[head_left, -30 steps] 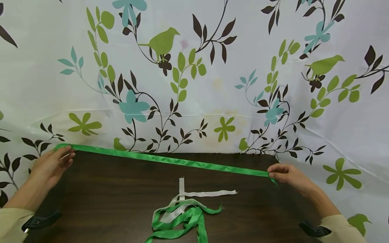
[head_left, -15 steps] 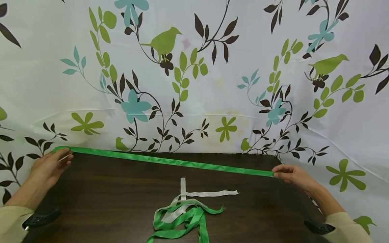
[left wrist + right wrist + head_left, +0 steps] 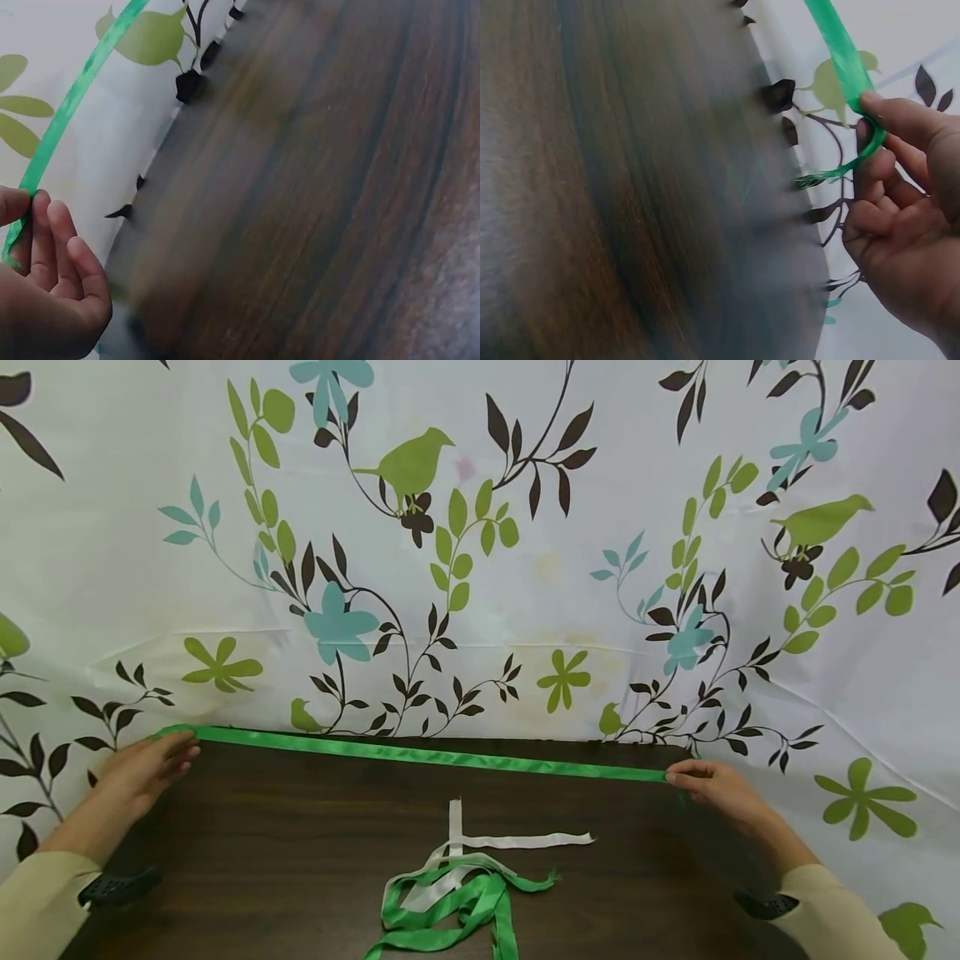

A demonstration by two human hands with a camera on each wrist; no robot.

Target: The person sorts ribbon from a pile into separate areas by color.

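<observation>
Your left hand (image 3: 152, 770): thumb and fingertips pinch 1 end of a long green ribbon (image 3: 435, 759). In the left wrist view a short tail shows past your thumb; your remaining fingers curve loosely, clear of the strip.

Your right hand (image 3: 716, 789): thumb and index finger pinch the ribbon near its opposite end. In the right wrist view that end bends round behind the thumb and hangs off in a frayed tip.

Ribbon position: drawn out nearly straight between your 2 hands, along the far side of the dark wood-grain table (image 3: 285, 843). In the head view it slopes gently down from your left hand to your right; satin sheen along the middle.

On the table, nearer you and between your forearms: a loose green ribbon heap (image 3: 480, 900), looped over itself, running out of the frame at the bottom. White ribbon (image 3: 528, 841) tangled with it, 1 straight length pointing away from you, 1 lying out to the right. Cannot tell how many separate pieces.

Behind the table: white cloth (image 3: 525, 568) printed with birds, leaves and blue flowers. Your cuffs are pale yellow, a dark device (image 3: 120, 887) at each wrist.
</observation>
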